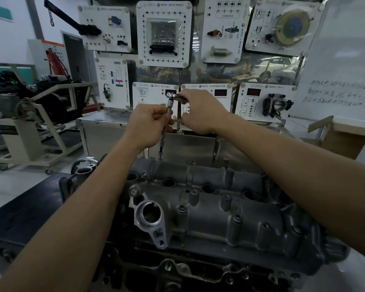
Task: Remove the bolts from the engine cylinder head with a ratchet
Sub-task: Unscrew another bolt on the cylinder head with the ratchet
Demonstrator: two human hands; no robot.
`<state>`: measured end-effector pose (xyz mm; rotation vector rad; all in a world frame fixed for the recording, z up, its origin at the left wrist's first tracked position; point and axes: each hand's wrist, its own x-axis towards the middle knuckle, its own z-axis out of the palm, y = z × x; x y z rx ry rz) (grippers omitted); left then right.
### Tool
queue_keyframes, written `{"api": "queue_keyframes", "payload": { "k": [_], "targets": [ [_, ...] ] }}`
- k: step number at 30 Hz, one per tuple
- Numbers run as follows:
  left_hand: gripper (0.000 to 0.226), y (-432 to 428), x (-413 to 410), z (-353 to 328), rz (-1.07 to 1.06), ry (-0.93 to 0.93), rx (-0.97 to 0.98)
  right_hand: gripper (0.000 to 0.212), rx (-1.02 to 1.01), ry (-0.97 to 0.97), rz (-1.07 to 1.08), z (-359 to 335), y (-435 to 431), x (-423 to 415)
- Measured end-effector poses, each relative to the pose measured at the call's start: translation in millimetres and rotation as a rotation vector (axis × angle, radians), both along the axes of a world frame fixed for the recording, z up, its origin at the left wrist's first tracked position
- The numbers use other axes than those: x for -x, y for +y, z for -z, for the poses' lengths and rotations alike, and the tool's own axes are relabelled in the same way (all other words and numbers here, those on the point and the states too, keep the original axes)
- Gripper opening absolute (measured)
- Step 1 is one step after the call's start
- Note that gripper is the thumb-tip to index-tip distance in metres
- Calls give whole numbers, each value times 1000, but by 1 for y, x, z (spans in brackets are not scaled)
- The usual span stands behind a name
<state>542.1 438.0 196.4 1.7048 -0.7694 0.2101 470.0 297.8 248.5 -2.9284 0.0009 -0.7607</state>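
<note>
Gripping the extension [164, 133], the left hand [150, 123] held it steady on the cylinder head's [209, 207] far-edge bolt [160, 153]. The right hand [198, 110] clasped the ratchet [170, 95]; level swings would suit.

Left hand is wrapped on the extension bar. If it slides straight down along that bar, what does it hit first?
The left hand would likely meet the bolt under the extension bar, at the far edge of the cylinder head.
</note>
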Motion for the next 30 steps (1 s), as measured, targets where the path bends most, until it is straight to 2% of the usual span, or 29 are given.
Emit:
{"api": "queue_keyframes", "payload": {
  "k": [3, 4, 6, 7, 9, 13, 16, 17, 20, 21, 23, 27, 30],
  "targets": [
    [7, 2, -3, 1, -65, -11, 66, 7, 238, -151, 174, -13, 14, 13],
    [12, 2, -3, 0, -93, -33, 63, 11, 323, -206, 191, -15, 20, 17],
    [18, 2, -4, 0, -149, -68, 50, 36, 452, -271, 211, -16, 32, 24],
    [20, 3, -4, 0, -166, -73, 46, 41, 494, -283, 210, -16, 37, 28],
    [21, 3, -3, -1, -163, -73, 47, 37, 529, -291, 206, -16, 39, 28],
    [14, 4, 1, -2, 22, 10, 61, 23, 446, -204, 197, -15, 26, 21],
    [19, 3, 2, -3, 87, 37, 20, 11, 336, -121, 174, -10, 11, 12],
    [21, 3, 2, -3, 94, 36, 1, 15, 267, -68, 136, -8, 5, 7],
    [19, 1, 3, -3, 120, 60, -7, 64, -72, 133, -117, 2, -6, -2],
    [19, 1, 3, -2, 131, 68, 1, 74, -154, 158, -188, 5, -7, -3],
    [21, 0, 3, -2, 144, 63, 1, 80, -232, 166, -238, 8, -11, -5],
    [21, 1, 2, -1, 73, 4, -5, 82, -225, 172, -228, 8, -14, -5],
    [22, 1, -1, 0, 3, -49, 30, 68, -37, 107, -121, 1, -9, -1]
  ]
}}
